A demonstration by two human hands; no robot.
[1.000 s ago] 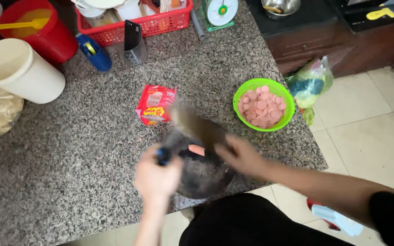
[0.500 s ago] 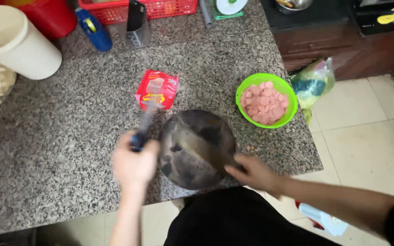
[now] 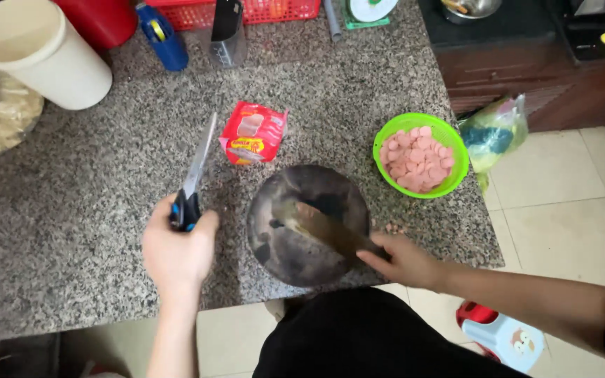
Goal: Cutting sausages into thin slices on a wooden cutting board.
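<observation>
Speckled granite counter [image 3: 71, 210] fills the frame's left and centre. Left hand [image 3: 176, 248] is clenched around a knife [image 3: 194, 175] pointing up-frame. Right hand [image 3: 404, 260] grips a cleaver [image 3: 320, 225] lying across the round chopping block [image 3: 308, 224], below a red packet [image 3: 253, 131] and left of a green bowl [image 3: 456, 143] of pink slices.

Both forearms are bare; a black sleeve edge shows at the right arm, above black clothing.
</observation>
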